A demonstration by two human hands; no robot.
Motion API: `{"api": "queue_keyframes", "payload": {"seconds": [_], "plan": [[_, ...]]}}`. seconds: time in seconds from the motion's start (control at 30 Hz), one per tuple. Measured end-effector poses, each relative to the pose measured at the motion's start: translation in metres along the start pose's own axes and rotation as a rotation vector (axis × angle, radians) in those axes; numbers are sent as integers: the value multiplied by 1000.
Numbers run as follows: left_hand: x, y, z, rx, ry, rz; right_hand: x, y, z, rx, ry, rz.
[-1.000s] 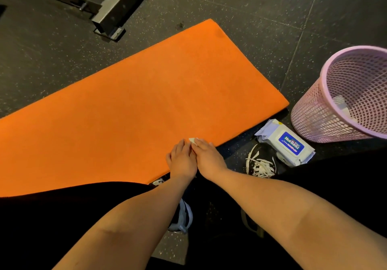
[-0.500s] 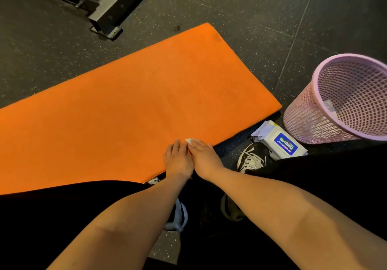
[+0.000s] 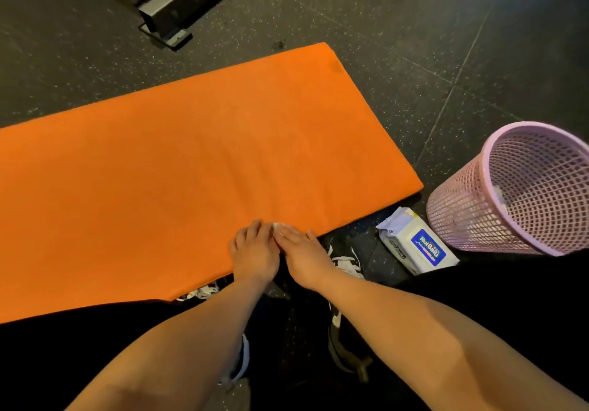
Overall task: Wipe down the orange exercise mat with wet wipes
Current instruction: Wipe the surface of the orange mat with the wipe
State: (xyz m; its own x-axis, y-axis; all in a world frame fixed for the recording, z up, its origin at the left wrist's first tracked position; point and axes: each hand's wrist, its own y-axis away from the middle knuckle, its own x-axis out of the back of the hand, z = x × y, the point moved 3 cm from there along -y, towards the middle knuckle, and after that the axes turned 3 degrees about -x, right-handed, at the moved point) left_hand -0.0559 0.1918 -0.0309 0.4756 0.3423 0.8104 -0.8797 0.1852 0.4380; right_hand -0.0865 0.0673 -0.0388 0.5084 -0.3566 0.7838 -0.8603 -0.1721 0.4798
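The orange exercise mat [image 3: 191,162] lies flat on the dark floor and runs off the left edge of the view. My left hand [image 3: 255,252] and my right hand [image 3: 306,256] lie side by side on the mat's near edge, fingers pointing away from me. A small white wet wipe [image 3: 276,227] peeks out at the fingertips where the two hands meet. My right hand's straight fingers press on it, and most of the wipe is hidden under the hands. My left hand rests flat beside it, touching the right hand.
A white pack of wet wipes [image 3: 417,244] with a blue label lies on the floor right of the mat's corner. A pink mesh waste basket [image 3: 471,219] stands beside it, tilted. A metal equipment frame [image 3: 178,5] sits beyond the mat. My shoes [image 3: 345,265] are under my arms.
Both hands have stayed together on the wipe at the mat's near edge. Only the view has shifted slightly, with the mat and basket sitting lower in it.
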Motion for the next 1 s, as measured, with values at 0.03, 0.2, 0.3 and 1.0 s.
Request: {"api": "queue_keyframes", "payload": {"seconds": [0.03,0.2,0.3,1.0], "plan": [[1,-2,-1,-8,-13,-4,3,-2,7,-14,39,18],[2,-20,1,-28,-124,-82,23,-21,52,-476,-31,127],[-2,-26,-1,1,-146,-80,19,-37,38,-446,-77,104],[-22,-23,-1,-38,-246,-71,-9,-11,3,-108,-71,128]]}}
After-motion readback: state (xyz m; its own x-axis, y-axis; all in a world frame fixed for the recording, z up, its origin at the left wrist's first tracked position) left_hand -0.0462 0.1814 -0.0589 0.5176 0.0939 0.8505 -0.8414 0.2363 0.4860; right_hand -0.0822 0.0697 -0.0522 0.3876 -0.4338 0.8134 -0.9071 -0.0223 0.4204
